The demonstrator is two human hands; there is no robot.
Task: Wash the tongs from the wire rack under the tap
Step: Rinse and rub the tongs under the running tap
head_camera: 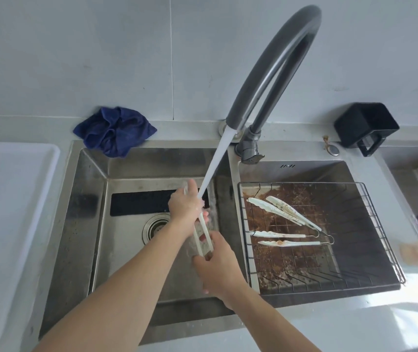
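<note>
At the centre of the frame, a pair of white tongs (202, 236) is held over the left basin (126, 179) of a steel double sink, under a stream of water (215, 163) that runs from the dark curved tap (273, 62) at upper centre. The left hand (186, 205) is wrapped round the upper end of the tongs, fingers curled about the arms right where the water lands. The right hand (219, 265), just below it, grips the lower end, thumb on top and fingers tucked under. The two arms of the tongs show slightly parted between the hands, with reddish smears on them.

In the right basin, a wire rack (370, 224) sits over a brown, stained bottom. Two more pairs of soiled white tongs lie on it: one pair (282, 212) runs diagonally in the rack's upper left, the other pair (286, 238) lies nearly level just below it, towards the rack's middle.

A crumpled blue cloth (114, 130) rests on the ledge behind the left basin, its lower edge hanging over the rim. A black mug-like container (365, 127) lies tipped on the ledge at the upper right. A white tray (7, 199) fills the left edge of the frame. The round drain (155, 228) shows in the left basin, left of the hands, below a dark mat (139, 203).
</note>
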